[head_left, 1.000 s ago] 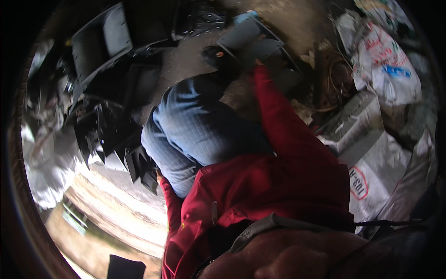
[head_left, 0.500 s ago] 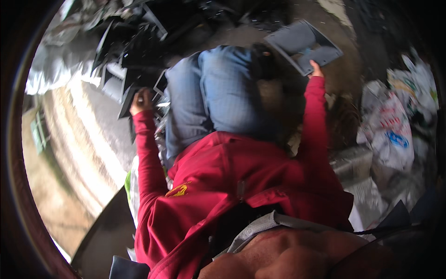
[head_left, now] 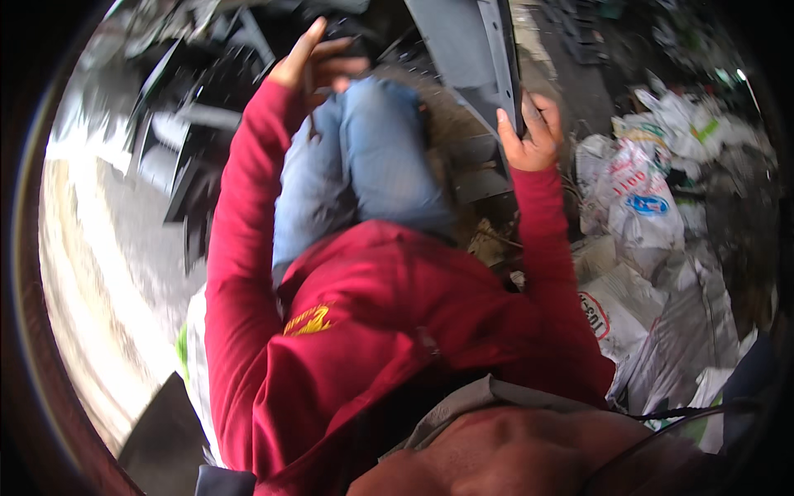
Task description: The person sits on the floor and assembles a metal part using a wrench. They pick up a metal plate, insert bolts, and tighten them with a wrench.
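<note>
My right hand (head_left: 531, 132) grips the lower edge of a grey plastic panel (head_left: 463, 50), thumb on one side and fingers on the other. The panel is tilted up on its side, its rim with small holes turned toward me, and its top runs out of view. At the upper left, my left hand (head_left: 318, 64) is raised over my knees with fingers partly spread and blurred. A thin, rusty wrench (head_left: 314, 131) with a forked end hangs below its palm; the grip on it is partly hidden.
Dark plastic housings and panels (head_left: 194, 124) are heaped at the left and far left. White plastic bags (head_left: 645, 198) and a printed sack (head_left: 620, 310) lie on the right. Another flat grey piece (head_left: 480, 169) rests on the ground beside my knees (head_left: 380, 149).
My left hand has left the dark parts at the left and risen toward the middle. The right hand has tipped the grey panel up on edge and brought it nearer the middle.
</note>
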`<state>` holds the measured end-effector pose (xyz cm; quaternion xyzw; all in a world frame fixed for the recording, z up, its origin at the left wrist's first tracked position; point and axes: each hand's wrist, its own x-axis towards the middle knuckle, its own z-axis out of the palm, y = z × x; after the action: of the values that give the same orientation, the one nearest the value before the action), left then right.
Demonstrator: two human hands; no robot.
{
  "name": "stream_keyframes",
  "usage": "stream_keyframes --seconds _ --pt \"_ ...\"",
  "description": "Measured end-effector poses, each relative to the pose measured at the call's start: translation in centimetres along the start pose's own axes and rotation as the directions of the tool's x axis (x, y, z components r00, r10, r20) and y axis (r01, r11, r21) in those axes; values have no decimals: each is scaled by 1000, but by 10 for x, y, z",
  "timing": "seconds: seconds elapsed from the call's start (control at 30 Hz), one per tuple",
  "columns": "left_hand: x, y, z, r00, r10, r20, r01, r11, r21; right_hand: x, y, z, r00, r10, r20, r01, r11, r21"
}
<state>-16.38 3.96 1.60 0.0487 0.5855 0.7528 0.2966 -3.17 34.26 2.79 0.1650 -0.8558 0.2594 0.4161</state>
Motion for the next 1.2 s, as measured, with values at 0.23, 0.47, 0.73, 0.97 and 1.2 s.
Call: stream_keyframes --seconds 0.23,0.47,0.73,0.97,1.2 --pt "-61 -44 -51 978 -47 -205 51 999 17 -50 -77 63 848 -360 389 323 933 159" --pt "-107 -141 -122 923 -234 -306 322 905 279 -108 -102 98 603 -489 630 421 866 270" --pt "-284 -31 -107 798 -202 -568 580 512 633 -40 -111 81 623 -561 545 115 755 645" --pt "-421 -88 -57 83 -989 -125 930 31 367 7 -101 112 766 -475 433 175 802 572" --pt "-511 -79 -58 -92 -837 -539 966 -207 156 10 -77 136 676 -574 463 252 770 586"
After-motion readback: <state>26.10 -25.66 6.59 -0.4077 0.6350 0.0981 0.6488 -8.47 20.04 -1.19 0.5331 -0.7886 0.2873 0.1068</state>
